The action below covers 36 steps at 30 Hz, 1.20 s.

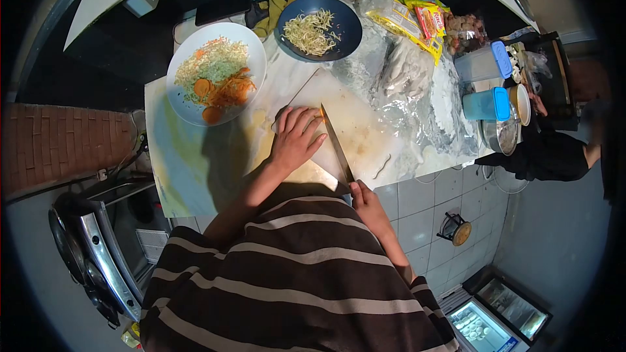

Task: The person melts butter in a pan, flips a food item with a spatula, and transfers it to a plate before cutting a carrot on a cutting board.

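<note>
My right hand (pixel 368 206) is wrapped around the handle of a long kitchen knife (pixel 337 143). The blade points away from me over a pale cutting board (pixel 365 124), its tip close to my left fingertips. My left hand (pixel 297 137) presses down on the board with curled fingers. Under them a small bit of carrot (pixel 321 113) shows orange beside the blade; most of it is hidden. Beyond my left hand stands a large white plate (pixel 179 108) with heaps of chopped vegetables, shredded carrot (pixel 233 88) and a few carrot pieces.
A dark pan (pixel 352 31) of bean sprouts (pixel 312 32) sits at the back. To the right are food packets (pixel 411 23), a plastic bag (pixel 407 68) and blue-lidded containers (pixel 486 103). Another person's arm (pixel 554 156) reaches in at the far right. A stool (pixel 459 231) stands on the tiled floor.
</note>
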Motion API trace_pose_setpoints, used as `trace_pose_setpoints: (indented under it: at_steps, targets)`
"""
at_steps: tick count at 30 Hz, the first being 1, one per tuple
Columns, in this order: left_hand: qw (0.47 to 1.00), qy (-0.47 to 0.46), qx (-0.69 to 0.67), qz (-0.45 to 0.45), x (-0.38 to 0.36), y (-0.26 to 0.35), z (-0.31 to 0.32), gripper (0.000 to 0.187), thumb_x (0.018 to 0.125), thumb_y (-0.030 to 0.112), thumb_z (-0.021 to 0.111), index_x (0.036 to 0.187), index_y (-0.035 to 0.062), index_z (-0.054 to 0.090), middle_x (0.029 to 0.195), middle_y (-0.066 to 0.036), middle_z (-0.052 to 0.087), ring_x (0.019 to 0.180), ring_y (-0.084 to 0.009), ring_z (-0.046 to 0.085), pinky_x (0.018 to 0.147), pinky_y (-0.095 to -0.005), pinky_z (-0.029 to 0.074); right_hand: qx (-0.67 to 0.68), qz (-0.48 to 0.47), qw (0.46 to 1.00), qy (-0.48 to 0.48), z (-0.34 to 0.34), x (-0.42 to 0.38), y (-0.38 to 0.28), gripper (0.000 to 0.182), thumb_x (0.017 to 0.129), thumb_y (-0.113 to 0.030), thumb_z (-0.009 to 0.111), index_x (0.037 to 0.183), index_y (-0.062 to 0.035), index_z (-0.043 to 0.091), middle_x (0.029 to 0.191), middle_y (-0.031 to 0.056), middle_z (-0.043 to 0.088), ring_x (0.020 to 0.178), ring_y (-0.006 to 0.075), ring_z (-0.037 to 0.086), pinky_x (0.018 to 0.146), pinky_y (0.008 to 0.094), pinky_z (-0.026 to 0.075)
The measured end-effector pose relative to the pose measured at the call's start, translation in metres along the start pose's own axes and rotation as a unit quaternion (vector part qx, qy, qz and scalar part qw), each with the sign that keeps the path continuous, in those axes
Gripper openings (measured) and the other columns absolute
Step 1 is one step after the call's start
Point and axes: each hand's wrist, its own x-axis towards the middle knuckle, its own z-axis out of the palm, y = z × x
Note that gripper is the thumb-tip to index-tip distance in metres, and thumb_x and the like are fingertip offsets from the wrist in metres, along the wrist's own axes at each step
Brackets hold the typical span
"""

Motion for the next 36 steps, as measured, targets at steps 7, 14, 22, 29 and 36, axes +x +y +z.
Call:
trace_pose_setpoints:
  at_steps: [7,14,22,29,36]
  targets:
    - [1.0,-0.005,0.005,0.002,-0.001,-0.001,0.004,0.04,0.088,0.031,0.064,0.122,0.01,0.061,0.128,-0.003,0.055,0.126,-0.0254,0.044,0.113,-0.049,0.025,-0.021,0.063,0.998,-0.007,-0.014,0.002,-0.03,0.057,0.104,-0.041,0.039,0.128,0.0089,0.052,0.097,0.0371,0.062,0.102,0.0513,0.059,0.086,0.0464,0.048]
    - [1.0,0.002,0.013,0.003,-0.001,-0.002,0.004,0.04,0.087,0.031,0.064,0.12,0.0085,0.061,0.127,-0.003,0.056,0.126,-0.0244,0.045,0.113,-0.0482,0.025,-0.038,0.039,0.998,-0.003,-0.009,0.005,-0.032,0.051,0.104,-0.04,0.039,0.117,0.0071,0.054,0.086,0.0354,0.062,0.091,0.0532,0.059,0.074,0.0482,0.048]
    - [1.0,0.003,0.004,0.006,-0.002,-0.002,0.004,0.038,0.087,0.03,0.065,0.117,0.0077,0.062,0.125,-0.003,0.057,0.125,-0.0235,0.046,0.113,-0.0475,0.025,-0.029,0.018,0.999,0.023,0.0,0.006,-0.035,0.042,0.105,-0.036,0.04,0.111,0.0036,0.054,0.076,0.0331,0.06,0.08,0.0535,0.058,0.065,0.0527,0.044]
    - [1.0,0.0,-0.002,0.008,0.0,-0.002,0.004,0.038,0.087,0.029,0.065,0.118,0.0073,0.062,0.125,-0.002,0.057,0.124,-0.0233,0.046,0.112,-0.0478,0.025,-0.067,-0.009,0.997,0.029,0.0,0.011,-0.041,0.037,0.105,-0.034,0.041,0.102,0.0012,0.051,0.066,0.0317,0.057,0.074,0.0546,0.057,0.059,0.0555,0.041]
    - [1.0,-0.011,-0.013,0.004,0.001,-0.001,0.001,0.039,0.087,0.029,0.064,0.12,0.0075,0.06,0.126,-0.002,0.057,0.123,-0.0229,0.047,0.112,-0.0479,0.025,-0.081,-0.027,0.996,0.041,0.008,0.012,-0.034,0.034,0.104,-0.032,0.041,0.101,0.0003,0.05,0.065,0.032,0.057,0.071,0.0544,0.057,0.056,0.0572,0.04]
